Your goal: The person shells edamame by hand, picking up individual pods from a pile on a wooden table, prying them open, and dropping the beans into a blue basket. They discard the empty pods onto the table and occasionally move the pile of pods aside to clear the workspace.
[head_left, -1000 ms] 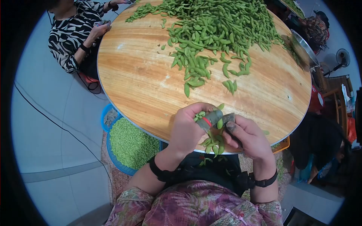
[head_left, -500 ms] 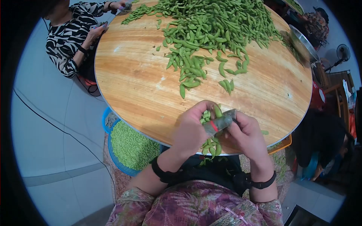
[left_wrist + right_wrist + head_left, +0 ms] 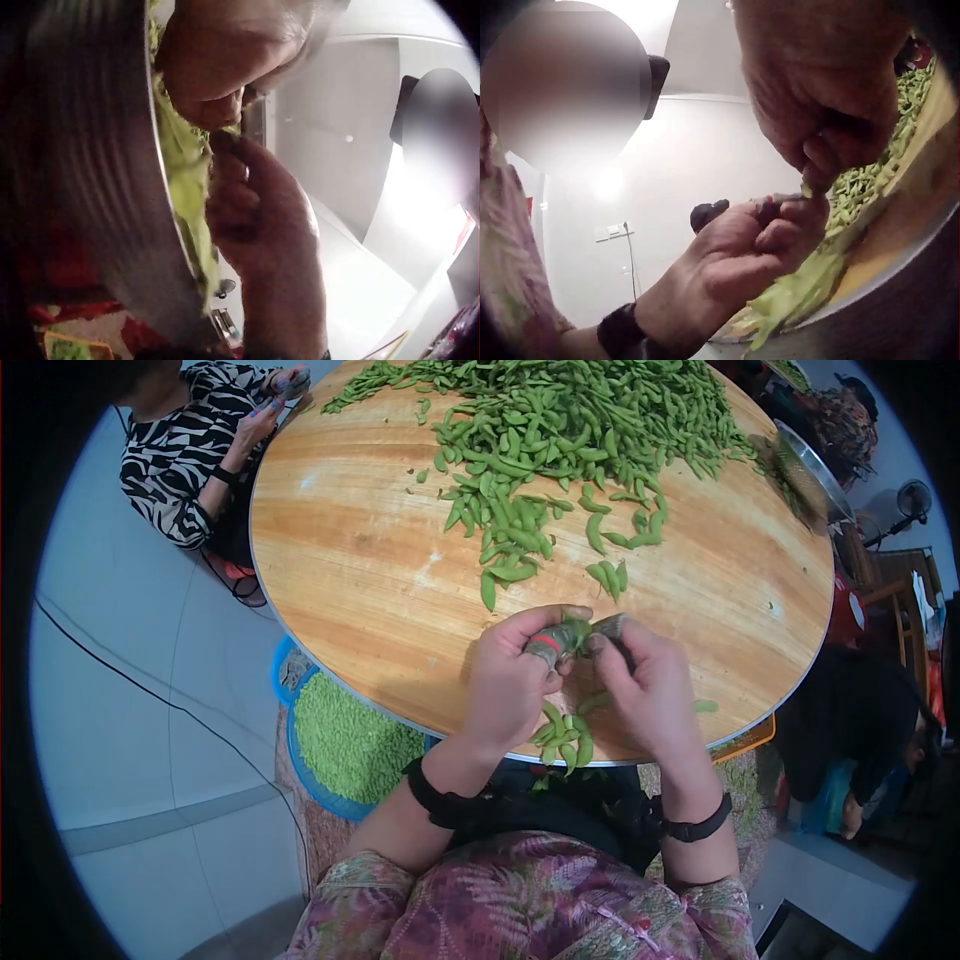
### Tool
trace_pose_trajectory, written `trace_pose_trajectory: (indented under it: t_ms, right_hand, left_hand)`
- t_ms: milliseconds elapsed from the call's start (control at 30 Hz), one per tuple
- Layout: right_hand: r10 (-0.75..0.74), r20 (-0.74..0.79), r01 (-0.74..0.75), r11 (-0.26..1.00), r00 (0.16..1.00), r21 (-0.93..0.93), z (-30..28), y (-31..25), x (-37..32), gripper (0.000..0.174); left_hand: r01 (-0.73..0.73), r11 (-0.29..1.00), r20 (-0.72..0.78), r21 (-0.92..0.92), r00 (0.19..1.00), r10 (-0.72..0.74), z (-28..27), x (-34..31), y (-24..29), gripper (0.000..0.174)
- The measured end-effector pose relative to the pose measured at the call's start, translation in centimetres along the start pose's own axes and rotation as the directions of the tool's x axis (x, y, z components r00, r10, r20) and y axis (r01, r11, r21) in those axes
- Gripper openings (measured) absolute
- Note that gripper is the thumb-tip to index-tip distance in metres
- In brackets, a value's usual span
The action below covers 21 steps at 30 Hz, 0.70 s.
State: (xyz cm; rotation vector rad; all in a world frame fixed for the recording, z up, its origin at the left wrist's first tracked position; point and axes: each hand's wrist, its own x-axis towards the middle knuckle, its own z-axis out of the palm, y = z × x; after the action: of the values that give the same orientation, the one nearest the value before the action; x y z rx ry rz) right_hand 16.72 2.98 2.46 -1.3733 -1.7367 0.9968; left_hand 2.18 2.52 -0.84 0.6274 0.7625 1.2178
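In the head view both hands meet above the near edge of a round wooden table [image 3: 350,580]. The left hand [image 3: 508,685], its thumb wrapped in grey with a red band, pinches a green pod [image 3: 577,628]. The right hand [image 3: 650,685], also with a grey wrap on a digit, pinches the same pod from the other side. Below them, several pods [image 3: 568,740] lie at the table's edge. In the right wrist view the fingertips of the left hand [image 3: 735,262] and right hand [image 3: 825,90] touch around a small green bit.
A large heap of pods [image 3: 590,420] covers the table's far part. Under the left edge stands a blue basket of shelled beans [image 3: 355,740]. A metal bowl [image 3: 812,472] sits at the right rim, and a person in a black-and-white top [image 3: 165,470] is at the left.
Both hands have moved slightly up the table, and the shelled beans seen earlier in the left hand no longer show. The other person's hands have come together.
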Motion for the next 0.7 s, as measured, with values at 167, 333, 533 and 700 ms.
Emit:
trace_pose_trajectory:
  t_ms: [167,333,533,700]
  right_hand:
    - [0.033,0.217,-0.062,0.990,0.975,0.126,-4.1,0.3,-1.3,0.014]
    - [0.123,0.247,-0.141,0.988,0.961,0.055,-4.6,0.4,-2.3,0.018]
    - [0.023,0.144,-0.016,0.999,0.989,-0.052,-3.1,1.9,-3.0,0.017]
    - [-0.007,0.065,0.023,0.970,0.998,-0.240,-1.8,0.6,-2.5,0.015]
  left_hand:
    - [-0.281,0.615,0.262,0.737,0.957,0.124,-0.9,-2.3,2.2,0.012]
    - [-0.376,0.251,0.394,0.892,0.919,-0.025,0.0,-3.6,3.5,0.020]
    - [-0.373,0.120,0.380,0.920,0.924,-0.042,0.2,-3.5,2.1,0.018]
    - [-0.494,0.216,0.472,0.843,0.869,0.146,-1.1,-2.5,1.7,0.018]
